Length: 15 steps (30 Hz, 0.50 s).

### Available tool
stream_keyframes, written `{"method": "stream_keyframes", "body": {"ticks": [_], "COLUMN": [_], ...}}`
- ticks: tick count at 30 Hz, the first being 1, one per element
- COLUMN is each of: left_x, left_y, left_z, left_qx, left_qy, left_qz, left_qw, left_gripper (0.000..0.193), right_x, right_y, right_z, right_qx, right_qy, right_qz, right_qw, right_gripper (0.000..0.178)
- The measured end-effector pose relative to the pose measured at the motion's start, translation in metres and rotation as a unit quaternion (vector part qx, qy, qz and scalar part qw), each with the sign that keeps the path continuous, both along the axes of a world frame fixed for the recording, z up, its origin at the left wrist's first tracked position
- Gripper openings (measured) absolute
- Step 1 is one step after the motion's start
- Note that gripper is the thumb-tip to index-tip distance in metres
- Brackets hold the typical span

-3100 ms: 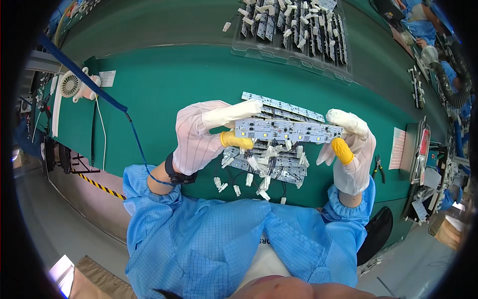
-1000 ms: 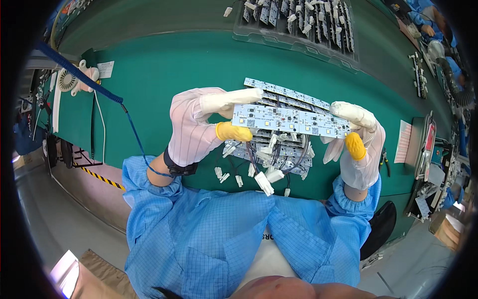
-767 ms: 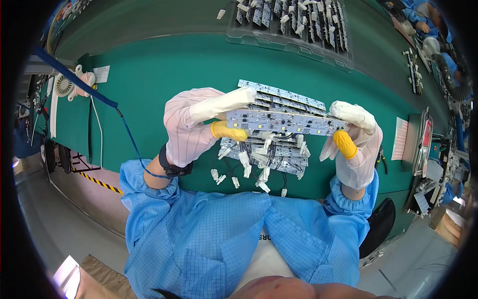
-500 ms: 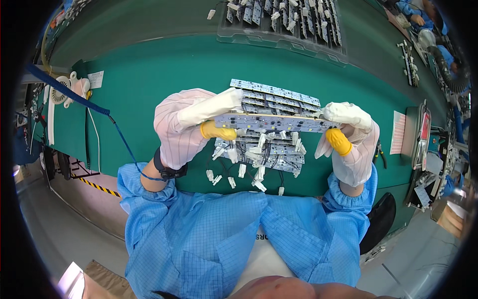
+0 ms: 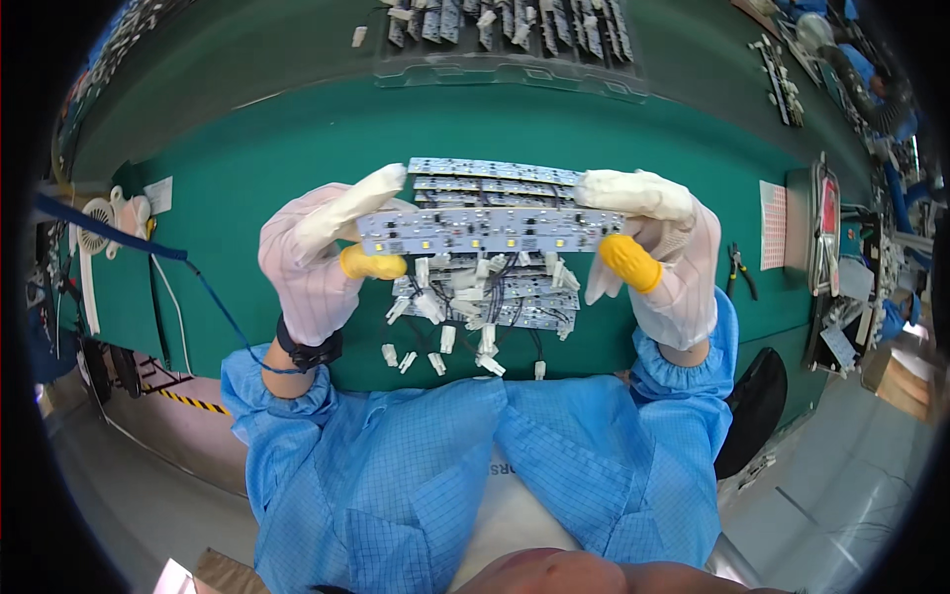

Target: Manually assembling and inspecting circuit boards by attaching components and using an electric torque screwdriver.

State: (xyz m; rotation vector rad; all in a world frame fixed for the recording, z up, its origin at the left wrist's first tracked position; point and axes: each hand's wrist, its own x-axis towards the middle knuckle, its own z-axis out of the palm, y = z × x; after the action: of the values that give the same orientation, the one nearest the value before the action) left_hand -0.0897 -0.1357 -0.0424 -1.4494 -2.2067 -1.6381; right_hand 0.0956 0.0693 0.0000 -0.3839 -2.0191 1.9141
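Note:
My left hand [image 5: 327, 236], in a pale striped glove with a yellow thumb tip, grips the left end of a long white LED circuit board [image 5: 490, 238]. Its right end is pinched by my right hand [image 5: 665, 238], gloved the same way, fingers above and yellow thumb below. Small yellowish LEDs and dark parts dot the board's face, which is turned toward me. Behind and below it, more circuit boards [image 5: 495, 168] lie in rows on the green mat, partly hidden. Dark wires with white plug connectors [image 5: 487, 342] spill from them toward my body.
At the far side, a clear plastic tray [image 5: 505, 81] holds several upright boards. Pliers [image 5: 739, 272] lie to my right, near a printed sheet [image 5: 774, 226] and a metal box [image 5: 813, 233]. A blue coiled cord [image 5: 114, 233] runs to my left wrist; a small fan [image 5: 97, 223] stands left.
Both hands have tilted the held board, so more of its face shows and its top edge is less visible. The whole view has shifted, with the table scene now further left.

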Motion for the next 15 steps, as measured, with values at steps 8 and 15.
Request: {"method": "stream_keyframes", "body": {"ticks": [8,15], "left_x": [0.001,0.002], "left_y": [0.002,0.001], "left_z": [-0.002,-0.009], "left_qx": [0.010,0.004], "left_qy": [0.006,-0.052], "left_qz": [-0.022,-0.010], "left_qw": [1.000,0.999], "left_gripper": [0.042,0.053], "right_x": [0.002,0.005], "right_y": [0.003,0.005], "right_z": [0.009,0.003], "right_qx": [0.033,0.049], "right_qy": [-0.029,-0.047], "right_qz": [0.025,0.022], "right_qw": [0.999,0.997], "right_gripper": [0.043,0.051]}}
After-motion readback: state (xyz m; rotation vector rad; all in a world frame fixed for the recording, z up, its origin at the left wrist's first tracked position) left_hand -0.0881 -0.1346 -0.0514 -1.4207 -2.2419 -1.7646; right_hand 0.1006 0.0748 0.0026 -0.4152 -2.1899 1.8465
